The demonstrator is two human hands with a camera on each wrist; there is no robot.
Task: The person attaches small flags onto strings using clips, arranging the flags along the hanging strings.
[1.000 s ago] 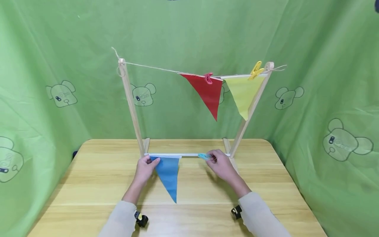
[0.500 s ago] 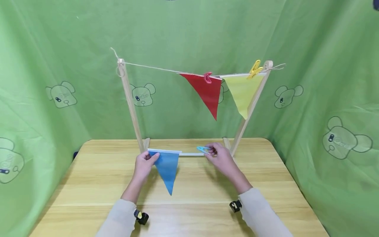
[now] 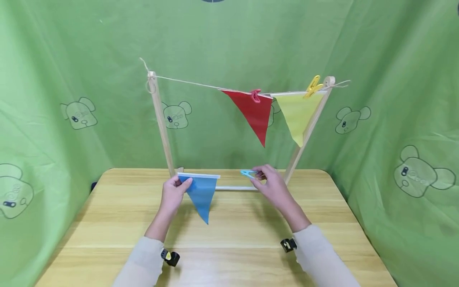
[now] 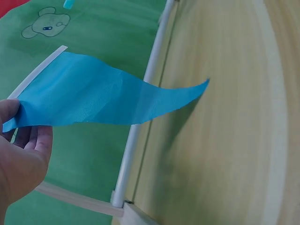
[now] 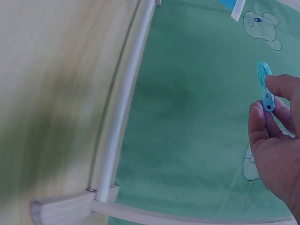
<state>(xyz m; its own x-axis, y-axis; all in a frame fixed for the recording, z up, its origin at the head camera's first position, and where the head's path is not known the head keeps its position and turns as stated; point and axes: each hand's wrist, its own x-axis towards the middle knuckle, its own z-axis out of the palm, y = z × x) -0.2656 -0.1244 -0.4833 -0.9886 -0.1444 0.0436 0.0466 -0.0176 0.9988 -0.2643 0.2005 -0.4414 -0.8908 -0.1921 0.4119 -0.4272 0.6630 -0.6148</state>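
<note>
My left hand point(image 3: 173, 193) pinches the upper left corner of a blue triangular pennant point(image 3: 202, 195), thumb in front. A white strip runs along the pennant's top edge, and its tip hangs down over the table, curling a little in the left wrist view. To the right, my right hand point(image 3: 270, 184) pinches a light blue clothespin point(image 3: 247, 173) between thumb and fingers, its jaw end pointing left toward the pennant. In the right wrist view the clothespin point(image 5: 265, 89) is seen edge-on. Both hands are above the table, below the string.
A string point(image 3: 193, 83) spans two wooden posts point(image 3: 161, 119). On it hang a red pennant point(image 3: 252, 115) with a red clothespin point(image 3: 255, 95) and a yellow pennant point(image 3: 295, 117) with a yellow clothespin point(image 3: 313, 86). A white crossbar point(image 3: 234, 187) joins the posts low down. Green cloth surrounds the table.
Both hands have risen from near the crossbar, lifting the blue pennant and the light blue clothespin. The red and yellow pennants still hang from the string.
</note>
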